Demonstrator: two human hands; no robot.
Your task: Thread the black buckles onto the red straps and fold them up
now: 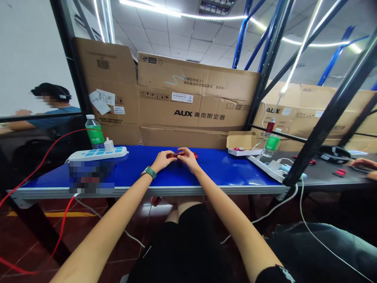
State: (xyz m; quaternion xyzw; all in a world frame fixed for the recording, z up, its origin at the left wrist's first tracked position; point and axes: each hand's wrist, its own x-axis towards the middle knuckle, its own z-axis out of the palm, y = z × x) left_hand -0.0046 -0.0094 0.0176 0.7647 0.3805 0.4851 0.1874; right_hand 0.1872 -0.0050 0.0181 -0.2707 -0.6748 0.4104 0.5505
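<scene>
Over the middle of the blue tabletop (pixel 224 169), my left hand (pixel 163 160) and my right hand (pixel 189 160) meet, fingertips almost touching. Both are closed in a pinch around a small dark red piece (pixel 171 155), mostly covered by the fingers, so its kind cannot be made out. More red material (pixel 196 156) shows just beyond my right hand, partly hidden by it. A green-banded watch (pixel 149 172) is on my left wrist.
A white power strip (pixel 98 153) with a plugged-in charger and a bottle (pixel 94 131) are at left. To the right stand an open small box (pixel 242 144) with colourful bits, another bottle (pixel 271 143) and a second strip (pixel 266 167). Cardboard (pixel 194 114) walls the back.
</scene>
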